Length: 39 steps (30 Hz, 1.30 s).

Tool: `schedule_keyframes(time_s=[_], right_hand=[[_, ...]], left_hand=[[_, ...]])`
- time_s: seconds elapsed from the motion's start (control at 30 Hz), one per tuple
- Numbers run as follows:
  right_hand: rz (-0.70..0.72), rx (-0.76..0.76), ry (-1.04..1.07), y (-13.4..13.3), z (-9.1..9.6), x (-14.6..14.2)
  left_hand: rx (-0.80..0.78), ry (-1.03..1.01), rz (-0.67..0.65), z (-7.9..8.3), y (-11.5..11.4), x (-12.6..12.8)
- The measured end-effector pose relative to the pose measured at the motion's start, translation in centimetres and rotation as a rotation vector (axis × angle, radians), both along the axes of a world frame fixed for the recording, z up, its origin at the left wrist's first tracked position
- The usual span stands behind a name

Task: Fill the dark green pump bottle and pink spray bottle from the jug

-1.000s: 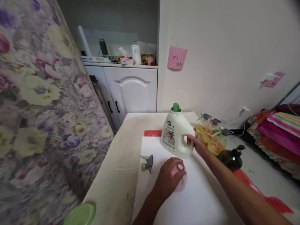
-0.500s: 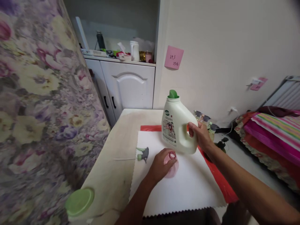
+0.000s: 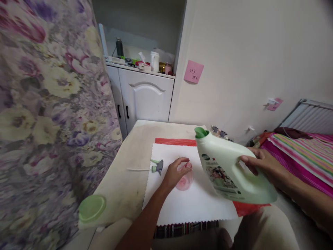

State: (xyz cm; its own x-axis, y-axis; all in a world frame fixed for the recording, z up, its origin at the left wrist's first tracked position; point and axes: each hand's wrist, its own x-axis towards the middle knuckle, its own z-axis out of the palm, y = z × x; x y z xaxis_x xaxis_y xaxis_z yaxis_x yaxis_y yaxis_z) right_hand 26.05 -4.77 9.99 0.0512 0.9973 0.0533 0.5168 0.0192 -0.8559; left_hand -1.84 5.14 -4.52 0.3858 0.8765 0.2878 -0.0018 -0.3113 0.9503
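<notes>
My right hand grips the handle of a pale green detergent jug. The jug leans to the left, its green pouring spout uncapped and raised above the table. Below and left of the spout, a clear pink bottle stands on a white mat with its mouth open. My left hand is closed around the bottle's neck, thumb and forefinger on either side. A grey and green spray head with a thin tube lies at the mat's left edge.
A green lid or tub sits at the table's near left corner. Red material shows under the mat. A floral curtain hangs at left, a white cabinet stands behind, and a bed is at right.
The jug has gone from nearly upright to tilted leftward, and my right hand has shifted right and slightly down with it. My left hand stays at the pink bottle. The view has turned slightly.
</notes>
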Motion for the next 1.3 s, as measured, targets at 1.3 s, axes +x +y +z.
schedule_keyframes(time_s=[1.3], right_hand=[[0.293, -0.22, -0.489, 0.3, 2.9, -0.6]], left_hand=[[-0.113, -0.116, -0.215, 1.0, 1.2, 0.1]])
